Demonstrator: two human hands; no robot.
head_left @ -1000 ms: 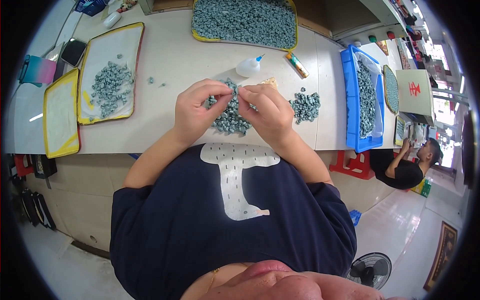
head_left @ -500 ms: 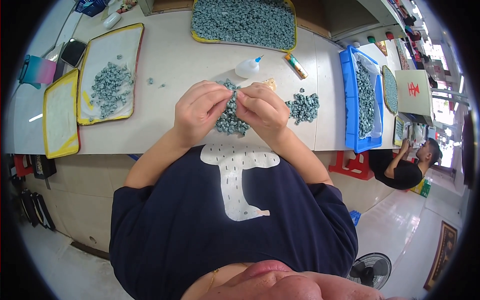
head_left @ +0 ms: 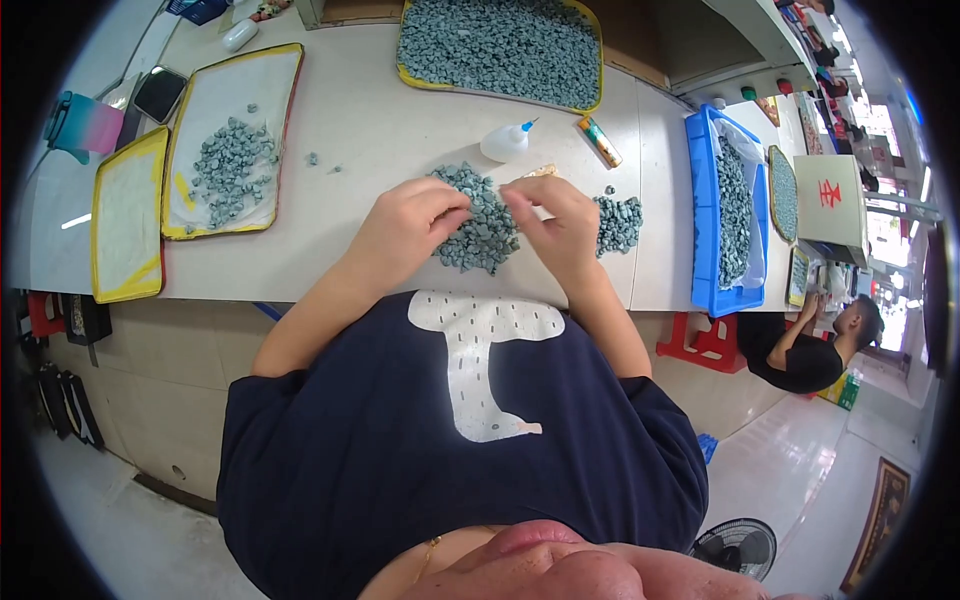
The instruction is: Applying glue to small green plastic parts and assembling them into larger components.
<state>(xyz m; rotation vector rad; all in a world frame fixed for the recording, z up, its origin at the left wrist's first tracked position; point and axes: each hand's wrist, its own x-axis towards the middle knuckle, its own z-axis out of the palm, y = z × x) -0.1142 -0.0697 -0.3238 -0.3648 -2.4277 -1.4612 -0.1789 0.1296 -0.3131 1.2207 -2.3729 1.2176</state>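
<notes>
A heap of small, knobbly grey-green pieces (head_left: 480,240) lies on the white table in front of me. Over its left side is my left hand (head_left: 408,222), thumb and fingers drawn together; what they hold, if anything, is too small to make out. My right hand (head_left: 558,218) hovers at the heap's right side, its thumb and forefinger close together near the pile. Whether a piece sits between them I cannot see. A smaller cluster of the same pieces (head_left: 618,225) lies just right of that hand. Behind the hands stands a white squeeze bottle (head_left: 504,143) with a blue tip.
A tube (head_left: 599,141) lies right of the bottle. At the back is a full yellow-rimmed tray (head_left: 402,77); two more, one tray (head_left: 285,110) with pieces, one tray (head_left: 120,220) without, lie left. A blue crate (head_left: 706,250) stands right, beyond it a seated person (head_left: 800,350).
My hands, which met at the fingertips above the heap, have moved apart to either side of it, uncovering more of the heap. The whole view has shifted slightly.
</notes>
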